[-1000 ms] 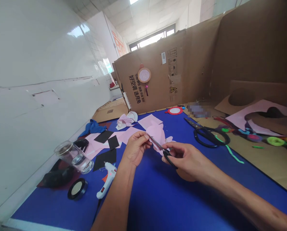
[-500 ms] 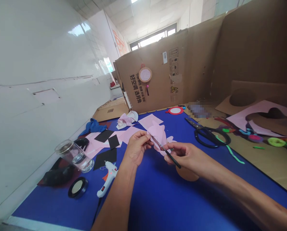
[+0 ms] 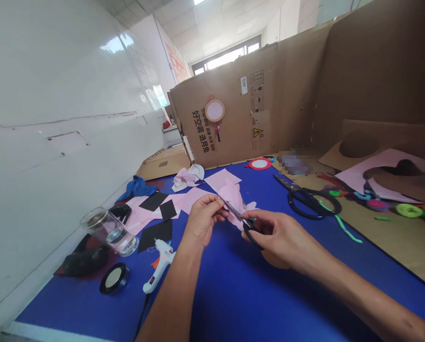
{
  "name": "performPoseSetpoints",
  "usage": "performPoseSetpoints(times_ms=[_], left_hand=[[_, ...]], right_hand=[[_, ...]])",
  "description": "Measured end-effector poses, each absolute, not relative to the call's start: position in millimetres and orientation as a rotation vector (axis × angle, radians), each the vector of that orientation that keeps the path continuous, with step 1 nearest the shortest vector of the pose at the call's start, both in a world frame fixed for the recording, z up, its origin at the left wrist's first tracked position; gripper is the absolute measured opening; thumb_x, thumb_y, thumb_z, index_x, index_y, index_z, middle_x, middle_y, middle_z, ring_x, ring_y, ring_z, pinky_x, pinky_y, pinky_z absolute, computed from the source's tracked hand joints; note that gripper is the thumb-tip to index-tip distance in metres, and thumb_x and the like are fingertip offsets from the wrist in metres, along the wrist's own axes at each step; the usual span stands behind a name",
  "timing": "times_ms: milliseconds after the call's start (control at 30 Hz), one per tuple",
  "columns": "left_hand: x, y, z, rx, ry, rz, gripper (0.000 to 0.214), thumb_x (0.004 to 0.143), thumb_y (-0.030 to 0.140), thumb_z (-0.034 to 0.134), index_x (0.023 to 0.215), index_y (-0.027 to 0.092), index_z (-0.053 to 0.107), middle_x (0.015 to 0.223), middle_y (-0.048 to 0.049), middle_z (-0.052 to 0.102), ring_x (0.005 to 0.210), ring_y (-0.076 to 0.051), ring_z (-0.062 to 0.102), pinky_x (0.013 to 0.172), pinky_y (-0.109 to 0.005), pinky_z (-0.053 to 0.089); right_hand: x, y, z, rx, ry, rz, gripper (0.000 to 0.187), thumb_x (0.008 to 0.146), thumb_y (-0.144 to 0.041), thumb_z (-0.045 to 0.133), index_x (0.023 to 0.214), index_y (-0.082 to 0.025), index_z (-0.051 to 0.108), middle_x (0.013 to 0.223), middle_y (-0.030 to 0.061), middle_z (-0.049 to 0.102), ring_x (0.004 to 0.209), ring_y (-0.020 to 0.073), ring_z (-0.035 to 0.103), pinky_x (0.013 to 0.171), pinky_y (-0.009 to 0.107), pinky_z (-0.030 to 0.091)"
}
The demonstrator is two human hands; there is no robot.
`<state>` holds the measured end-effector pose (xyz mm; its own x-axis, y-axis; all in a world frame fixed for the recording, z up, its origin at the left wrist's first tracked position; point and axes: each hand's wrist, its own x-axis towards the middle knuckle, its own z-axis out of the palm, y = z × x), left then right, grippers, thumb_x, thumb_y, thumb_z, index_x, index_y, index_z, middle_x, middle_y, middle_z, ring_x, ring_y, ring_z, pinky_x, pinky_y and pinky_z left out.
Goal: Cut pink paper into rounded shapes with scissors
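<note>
A piece of pink paper (image 3: 234, 194) is pinched between the thumb and fingers of my left hand (image 3: 204, 218), raised over the blue table. My right hand (image 3: 280, 232) grips a small pair of scissors (image 3: 249, 232) by the black handles. The scissors point up and left, and their metal blades lie across the pink paper near my left fingertips. How wide the blades are spread I cannot tell. Below my right hand, a round brown piece (image 3: 275, 260) is partly covered.
Left on the blue table (image 3: 226, 304) are a white glue gun (image 3: 159, 268), a glass jar (image 3: 114, 235), a black-rimmed lid (image 3: 114, 279) and black paper pieces (image 3: 168, 210). Large black scissors (image 3: 314, 199) and a green strip lie right. Cardboard (image 3: 284, 95) stands behind.
The scissors have turned in my right hand, so more of the handle loops shows, and the blades reach further across the pink paper. My left hand has barely moved.
</note>
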<state>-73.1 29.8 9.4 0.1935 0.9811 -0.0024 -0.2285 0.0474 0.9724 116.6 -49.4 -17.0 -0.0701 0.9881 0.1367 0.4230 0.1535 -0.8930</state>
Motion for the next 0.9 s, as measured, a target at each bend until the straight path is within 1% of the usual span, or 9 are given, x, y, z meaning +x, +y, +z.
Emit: performPoseSetpoints(times_ms=[100,167,267,367,600,900], left_hand=[[-73.0,30.1,8.8,1.114,0.915,1.148,0.027,0.064,0.030,0.087,0.075,0.016,0.066,0.066,-0.0027,0.070,0.056,-0.012,0.067,0.052,-0.020,0.047],[-73.1,30.5,8.1,1.113,0.914,1.151,0.027,0.064,0.029,0.087,0.075,0.016,0.067,0.065,-0.0029,0.070,0.056,-0.012,0.066,0.052,-0.020,0.047],[-72.8,30.9,7.1,1.101,0.909,1.156,0.026,0.063,0.028,0.087,0.075,0.016,0.066,0.064,-0.0025,0.069,0.056,-0.012,0.066,0.052,-0.020,0.047],[-71.9,30.7,6.7,1.083,0.900,1.154,0.027,0.063,0.028,0.087,0.074,0.016,0.066,0.065,-0.0022,0.069,0.056,-0.012,0.065,0.052,-0.020,0.047],[-69.4,29.0,7.3,1.088,0.883,1.146,0.026,0.064,0.028,0.087,0.071,0.016,0.066,0.066,-0.0020,0.069,0.056,-0.012,0.065,0.052,-0.020,0.046],[-66.7,28.2,6.1,1.080,0.871,1.146,0.026,0.063,0.028,0.087,0.069,0.015,0.066,0.065,-0.0021,0.068,0.055,-0.011,0.064,0.052,-0.020,0.046]], right_hand=[[115.8,-52.6,-13.6,-1.437,-1.678,0.714,0.033,0.089,-0.036,0.072,0.120,-0.032,0.080,0.076,-0.0038,0.070,0.068,0.0175,0.059,0.063,0.027,0.040],[115.1,-54.0,-12.2,-1.444,-1.716,0.648,0.030,0.089,-0.034,0.069,0.117,-0.033,0.079,0.077,-0.0045,0.072,0.068,0.0179,0.060,0.063,0.027,0.040],[114.2,-55.4,-11.8,-1.445,-1.754,0.582,0.023,0.090,-0.032,0.067,0.109,-0.033,0.079,0.075,-0.0049,0.071,0.066,0.0179,0.059,0.060,0.027,0.037],[113.5,-56.1,-12.3,-1.450,-1.750,0.572,0.020,0.090,-0.031,0.066,0.106,-0.033,0.078,0.073,-0.0054,0.069,0.064,0.0174,0.058,0.059,0.027,0.037],[112.9,-55.7,-13.3,-1.442,-1.708,0.625,0.022,0.090,-0.031,0.067,0.108,-0.032,0.079,0.070,-0.0068,0.066,0.062,0.0160,0.056,0.058,0.026,0.038],[112.1,-54.7,-13.6,-1.420,-1.707,0.639,0.020,0.091,-0.030,0.066,0.107,-0.030,0.078,0.073,-0.0060,0.068,0.065,0.0161,0.056,0.060,0.026,0.039]])
